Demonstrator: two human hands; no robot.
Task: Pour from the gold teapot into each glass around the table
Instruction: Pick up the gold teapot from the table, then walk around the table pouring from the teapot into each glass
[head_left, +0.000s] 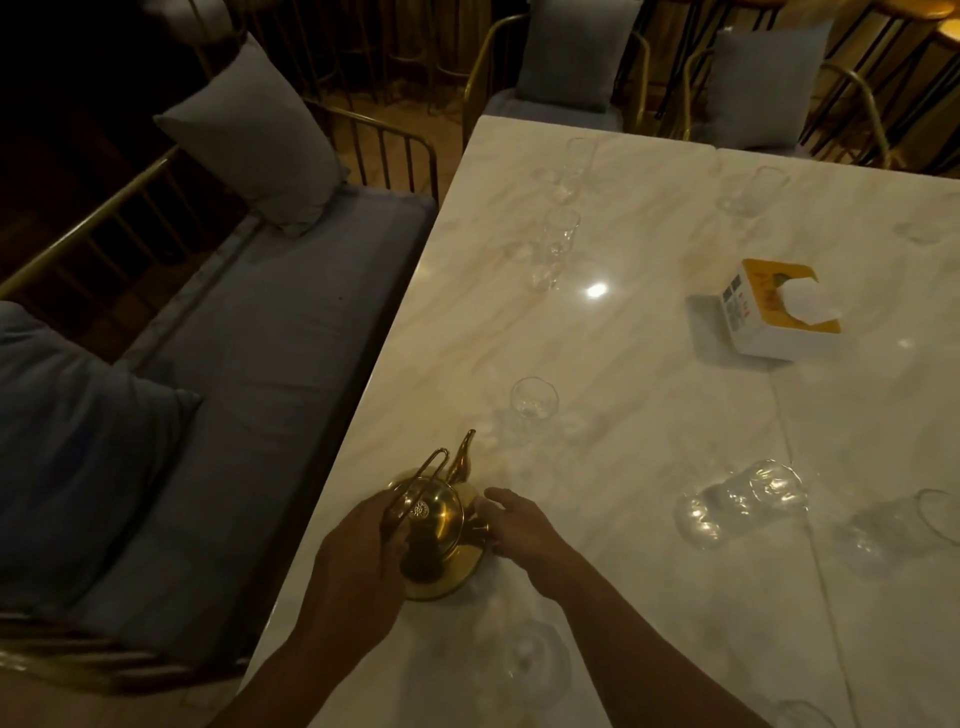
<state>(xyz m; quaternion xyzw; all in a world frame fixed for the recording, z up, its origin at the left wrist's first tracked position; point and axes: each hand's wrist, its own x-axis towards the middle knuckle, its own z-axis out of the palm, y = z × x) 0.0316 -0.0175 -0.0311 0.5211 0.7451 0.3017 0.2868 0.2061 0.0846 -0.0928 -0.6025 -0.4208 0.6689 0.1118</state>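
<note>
Gold teapot (434, 530) stood near the left edge of the worktop (623, 395) — pouring apparently not yet begun.
Left grip (358, 551) curled round its handle (422, 470), right grip (519, 525) rested loose-fingered against its side; the nearest glass (534, 400) and others looked empty.

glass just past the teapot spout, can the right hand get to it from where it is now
Probably yes. The right hand rests against the gold teapot, and only bare marble tabletop lies between it and that glass; the spout stands left of that path.
</note>
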